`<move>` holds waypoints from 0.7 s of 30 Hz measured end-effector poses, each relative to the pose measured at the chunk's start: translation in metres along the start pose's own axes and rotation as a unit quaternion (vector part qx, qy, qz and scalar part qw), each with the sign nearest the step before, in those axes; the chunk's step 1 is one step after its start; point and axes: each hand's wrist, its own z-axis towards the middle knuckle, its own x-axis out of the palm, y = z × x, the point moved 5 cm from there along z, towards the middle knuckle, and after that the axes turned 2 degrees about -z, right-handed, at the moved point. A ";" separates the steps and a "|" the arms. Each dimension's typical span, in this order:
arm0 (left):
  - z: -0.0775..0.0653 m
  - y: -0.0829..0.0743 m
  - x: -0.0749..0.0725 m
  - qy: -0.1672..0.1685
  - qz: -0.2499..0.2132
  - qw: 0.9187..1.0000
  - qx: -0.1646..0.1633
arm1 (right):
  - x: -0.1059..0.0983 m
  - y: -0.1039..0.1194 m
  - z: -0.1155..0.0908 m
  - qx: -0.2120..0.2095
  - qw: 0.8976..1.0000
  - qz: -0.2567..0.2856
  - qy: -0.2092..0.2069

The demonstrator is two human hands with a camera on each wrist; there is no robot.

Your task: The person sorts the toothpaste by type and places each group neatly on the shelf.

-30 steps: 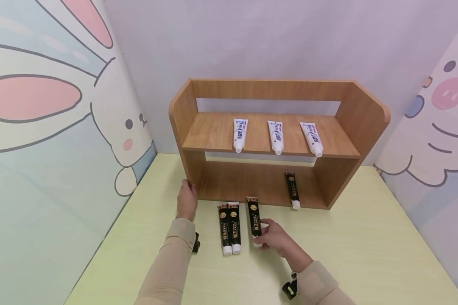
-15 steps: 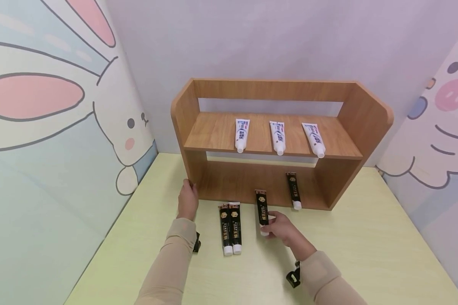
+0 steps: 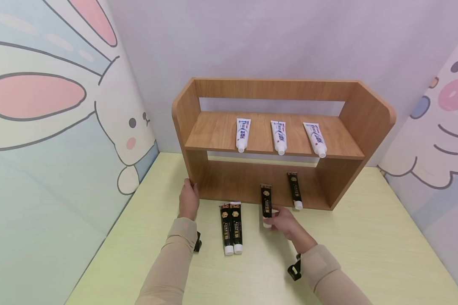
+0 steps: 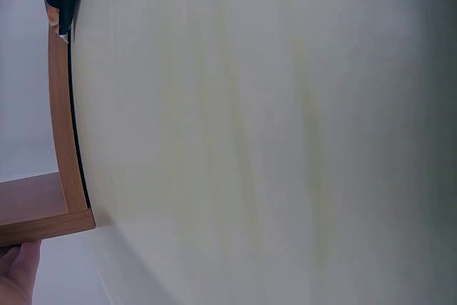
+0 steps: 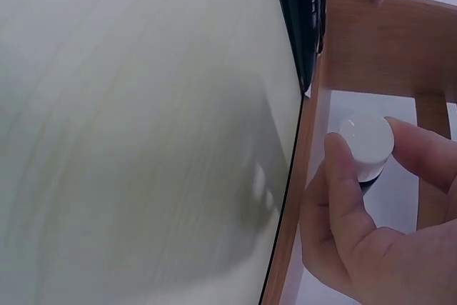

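My right hand (image 3: 286,222) pinches a black toothpaste tube (image 3: 266,201) near its white cap (image 5: 368,138), thumb and fingers on either side. The tube's far end reaches over the front edge of the lower shelf (image 3: 236,180). At the left, my left hand (image 3: 188,199) rests against the lower front of the wooden rack's side panel (image 3: 194,169), its fingertips on the edge. Between the hands, two black toothpaste tubes (image 3: 231,228) lie side by side on the table, caps toward me. Another black toothpaste tube (image 3: 294,189) lies on the lower shelf at the right.
Three white toothpaste tubes (image 3: 279,137) lie spaced out on the upper shelf (image 3: 217,131), caps at its front edge. The rack stands on a pale yellow table (image 3: 221,284) before a plain back wall. Cartoon-printed walls flank it on both sides.
My right hand has carried the pinched black toothpaste tube forward and slightly right, from the table in front of the rack to over the lower shelf's edge. My left hand keeps its place.
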 end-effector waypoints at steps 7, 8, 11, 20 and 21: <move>0.000 0.001 0.001 -0.003 0.003 1.000 -0.002 | -0.004 -0.003 0.011 -0.017 1.000 0.001 -0.012; 0.001 0.001 0.001 -0.003 0.002 1.000 -0.002 | -0.005 -0.003 0.013 -0.021 1.000 0.001 -0.014; 0.001 0.001 0.000 -0.003 0.002 1.000 -0.003 | -0.007 -0.003 0.018 -0.035 0.999 0.002 -0.021; 0.000 0.001 0.000 0.001 0.001 1.000 -0.010 | -0.019 -0.002 0.035 -0.044 0.998 -0.011 -0.053; 0.000 0.000 0.000 0.001 -0.002 1.000 -0.010 | -0.021 -0.003 0.038 -0.041 0.998 -0.010 -0.054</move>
